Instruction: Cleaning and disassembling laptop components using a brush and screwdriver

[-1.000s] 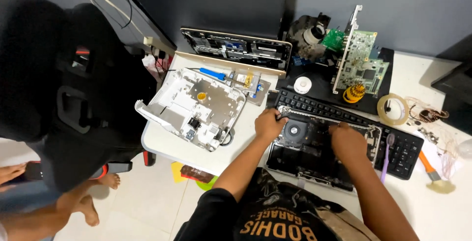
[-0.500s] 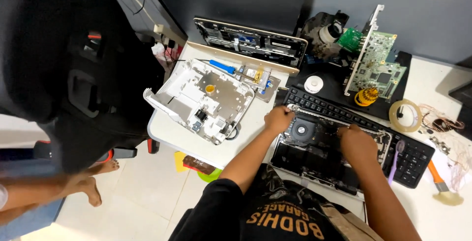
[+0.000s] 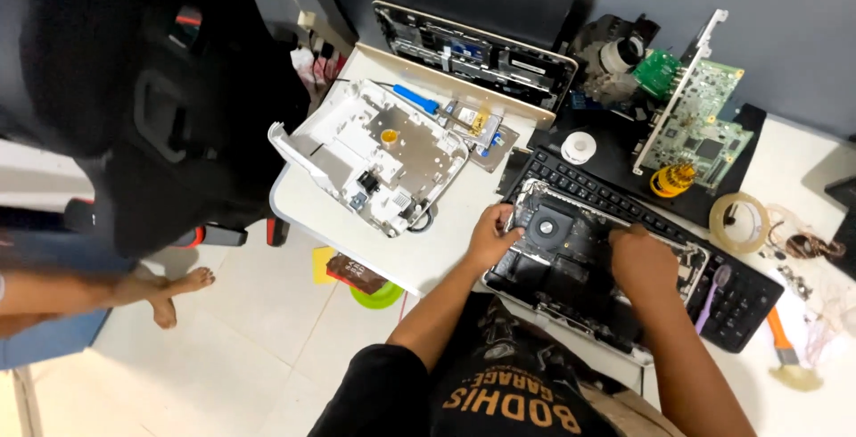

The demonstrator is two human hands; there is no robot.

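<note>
An opened laptop base [image 3: 571,263], its dark insides and round fan exposed, lies on the white table in front of me. My left hand [image 3: 493,234] rests on its left edge beside the fan, fingers curled onto the rim. My right hand [image 3: 644,260] presses down on the inner parts toward the right side, fingers bent; what is under them is hidden. A black keyboard [image 3: 624,210] lies just behind the laptop base, partly under it.
A white opened device shell [image 3: 374,156] sits at the left table corner with a blue screwdriver [image 3: 415,98] behind it. A green circuit board [image 3: 695,125], tape roll [image 3: 738,221], purple tool [image 3: 709,299] and brush [image 3: 785,357] lie right. A black chair [image 3: 134,89] and someone's bare foot [image 3: 174,299] are left.
The view has shifted, so the table sits further right and lower in frame. My hands stay on the laptop base, with the right hand moved slightly inward.
</note>
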